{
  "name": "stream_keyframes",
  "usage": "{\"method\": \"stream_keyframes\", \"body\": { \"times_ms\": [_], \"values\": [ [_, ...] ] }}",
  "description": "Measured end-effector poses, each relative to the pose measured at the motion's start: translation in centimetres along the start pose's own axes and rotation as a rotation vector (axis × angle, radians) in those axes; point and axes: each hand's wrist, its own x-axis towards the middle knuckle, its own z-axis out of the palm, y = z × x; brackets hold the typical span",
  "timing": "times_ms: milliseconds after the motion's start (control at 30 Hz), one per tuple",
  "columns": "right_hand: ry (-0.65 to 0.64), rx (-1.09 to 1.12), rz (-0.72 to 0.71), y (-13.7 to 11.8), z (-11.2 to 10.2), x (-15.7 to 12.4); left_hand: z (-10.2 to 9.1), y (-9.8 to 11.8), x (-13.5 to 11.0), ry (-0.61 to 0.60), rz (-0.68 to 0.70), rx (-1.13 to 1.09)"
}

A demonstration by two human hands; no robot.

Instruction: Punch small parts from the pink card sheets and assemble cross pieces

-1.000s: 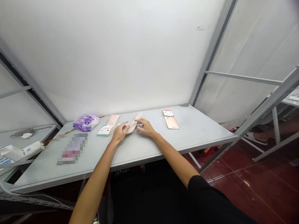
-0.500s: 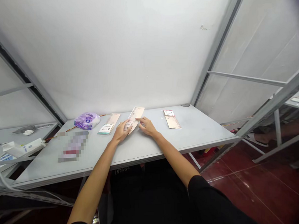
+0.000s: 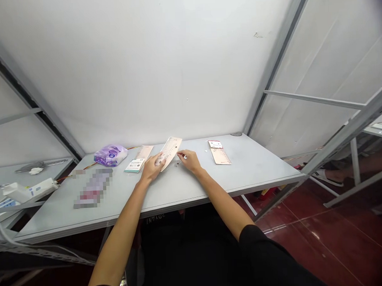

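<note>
My left hand grips the lower left part of a long pale-pink printed card, tilted up off the table. Close to the card's right edge is my right hand, its thumb and fingertips pinched together. Whatever lies in that pinch is too small to make out. Between the hands, small dark specks show on the tabletop. Another pink card lies left of my left hand, with a white-and-green printed packet over its near end. A similar card with a white-and-red top piece rests to the right.
A purple plastic pack sits at the back left of the grey table, with a blurred-out flat item nearer me. A white power strip and cables are at far left. Behind stands a white wall panel between metal posts.
My right fingertips have come off the pink card's face to a pinch just right of it. The card in my left hand has shifted slightly left and tilted.
</note>
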Motion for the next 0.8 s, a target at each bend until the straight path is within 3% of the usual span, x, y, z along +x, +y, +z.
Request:
{"method": "stream_keyframes", "body": {
  "times_ms": [200,367,467,567,667,800],
  "values": [
    [-0.161,-0.063,-0.01,0.2,0.1,-0.2,-0.5,0.4,-0.1,-0.042,-0.025,-0.04],
    [0.023,-0.054,-0.019,0.2,0.1,0.0,-0.5,0.7,-0.1,-0.015,-0.066,0.032],
    [0.122,-0.013,0.002,0.7,-0.3,0.2,-0.5,0.2,0.0,0.091,-0.142,0.109],
    [0.031,-0.04,0.036,1.3,-0.4,0.2,-0.7,-0.3,0.2,0.231,-0.263,0.139],
    [-0.114,-0.112,0.062,1.4,-0.3,0.0,-1.0,-0.6,0.4,0.286,-0.297,0.124],
    [-0.097,-0.058,0.081,0.4,-0.3,-0.2,-1.1,-0.6,0.4,0.286,-0.248,0.111]
  ]
}}
